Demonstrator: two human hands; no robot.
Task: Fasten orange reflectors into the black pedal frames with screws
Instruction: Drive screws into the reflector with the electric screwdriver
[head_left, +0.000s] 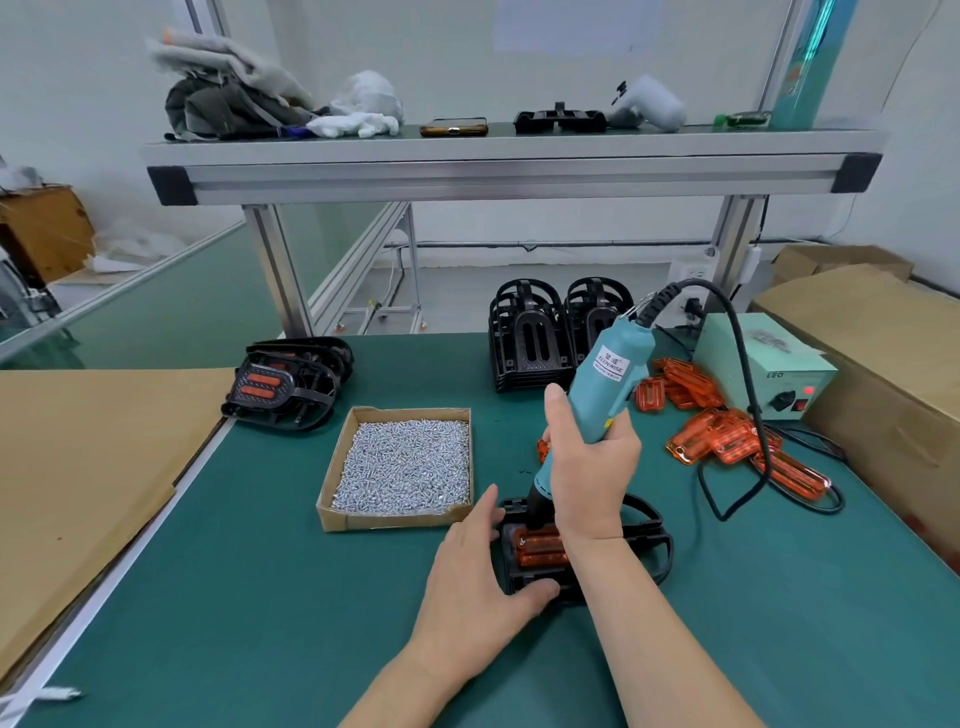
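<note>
Gripping the electric screwdriver (608, 384) with fingers wrapped fully round its teal body, the right hand (587, 467) holds the tool nose-down over the work. The orange reflector (540, 553) is seated in the black pedal frame (644, 530), which lies flat on the green mat (260, 571) directly in front of the person.

Relation of note: the reflector's long axis runs left to right across the view, and the tool's black nose meets it at the left end. The screwdriver is not plumb; its top leans away and to the right. The bit and screw head are hidden under the nose, so seating cannot be confirmed.

The left hand (478, 571) lies flat and uncurled against the frame's left side, fingers straight along that edge and thumb pressed to the near edge. It is the nearer hand to the box of screws (395, 519), just beside it to the left.

Judgement: the next screw point probably lies toward the reflector's right end, under the right wrist. The tool should be brought upright before driving, or the bit may slip and mark the orange plastic.
</note>
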